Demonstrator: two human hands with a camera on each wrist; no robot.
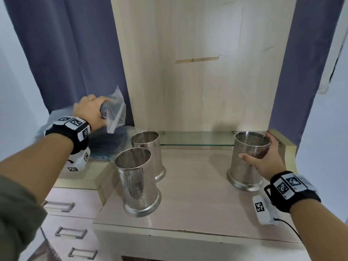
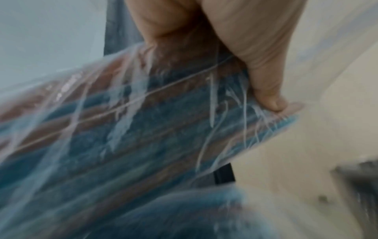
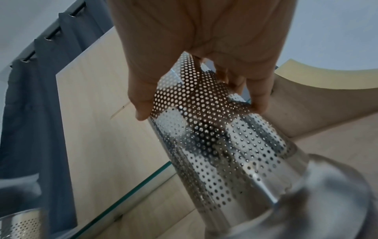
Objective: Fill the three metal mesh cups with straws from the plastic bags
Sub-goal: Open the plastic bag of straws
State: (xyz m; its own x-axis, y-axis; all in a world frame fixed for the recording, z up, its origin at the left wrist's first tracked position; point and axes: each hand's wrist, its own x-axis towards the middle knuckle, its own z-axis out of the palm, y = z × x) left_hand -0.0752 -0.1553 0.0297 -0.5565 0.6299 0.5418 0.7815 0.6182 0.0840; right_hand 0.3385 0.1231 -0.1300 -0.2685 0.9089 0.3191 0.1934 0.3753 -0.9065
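Clearly we are at the very start of filling: all three perforated stainless-steel cups look empty, and no straw has left its clear plastic bag (image 1: 114,112) yet. That bag, crinkled and see-through with blue and brownish straws (image 2: 143,145) showing inside, sits at centre left of the head view, lifted above more bagged straws (image 1: 107,144) heaped on the raised ledge. Our left hand (image 1: 90,112) curls around it, thumb pressed onto the film in the wrist view. Our right hand (image 1: 263,161) wraps thumb and fingers round the upper wall of the right-hand steel cup (image 1: 248,162), which stands on the pale table (image 1: 197,194) at centre right. The other two cups, the near one (image 1: 137,181) and the far one (image 1: 148,153), stand close together left of centre, well apart from the held one. Next, we judge, the bag must come over to the steadied cup, its mouth opened, and the straws slid in end first.
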